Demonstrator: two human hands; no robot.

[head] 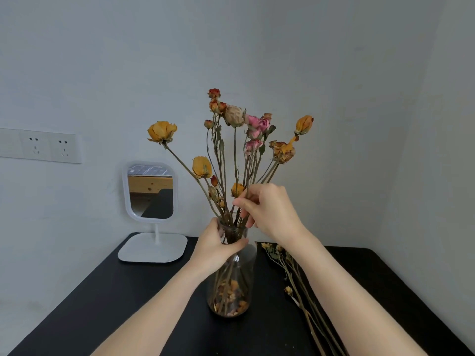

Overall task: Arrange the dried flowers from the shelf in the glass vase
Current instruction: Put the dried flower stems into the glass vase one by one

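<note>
Dried flowers (234, 116) on thin brown stems, with yellow, orange, pink and pale beige rose heads, stood fanned out in a clear glass vase (231, 286) with a narrow neck. The vase stood upright on a black table (128, 291), near the middle of it, and loose petals lay at its bottom among the stem ends. The left hand (218, 246) gripped the neck of the vase, its thumb curled across the front of the glass. The right hand (270, 211) pinched a few stems just above the rim, fingertips drawn together on them (which flower heads they carried could not be told). To the right of the vase, several more dried stems with small yellow blooms (295, 278) lay flat on the table. A white-framed standing mirror (150, 194) sat at the table's back left corner, below a white wall socket panel (48, 146).
</note>
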